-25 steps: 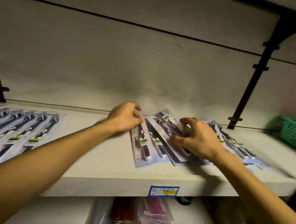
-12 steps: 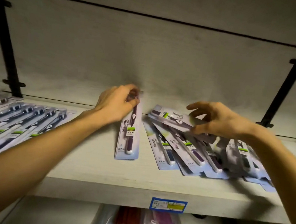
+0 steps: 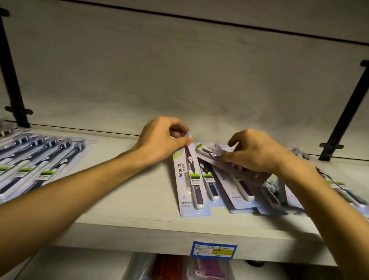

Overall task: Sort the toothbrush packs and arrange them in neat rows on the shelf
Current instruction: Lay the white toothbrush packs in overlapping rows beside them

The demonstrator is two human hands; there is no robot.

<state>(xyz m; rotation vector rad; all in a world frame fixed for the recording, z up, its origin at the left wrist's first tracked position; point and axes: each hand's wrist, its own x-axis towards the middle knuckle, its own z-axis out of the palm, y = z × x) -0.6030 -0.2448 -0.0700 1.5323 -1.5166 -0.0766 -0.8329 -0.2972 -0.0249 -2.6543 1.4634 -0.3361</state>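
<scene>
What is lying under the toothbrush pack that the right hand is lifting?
Under the lifted pack in the right hand lie more toothbrush packs, overlapping untidily on the shelf. The hand and lifted pack cover their top ends, so their number is unclear.

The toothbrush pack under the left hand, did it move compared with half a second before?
Yes. The toothbrush pack held by the left hand swung rightward, now overlapping the loose pile; earlier a gap separated them.

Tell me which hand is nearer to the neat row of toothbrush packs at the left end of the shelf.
Left. The left hand grips a pack just right of the neat row, across a bare strip of shelf. The right hand is farther right, on the messy pile.
</scene>
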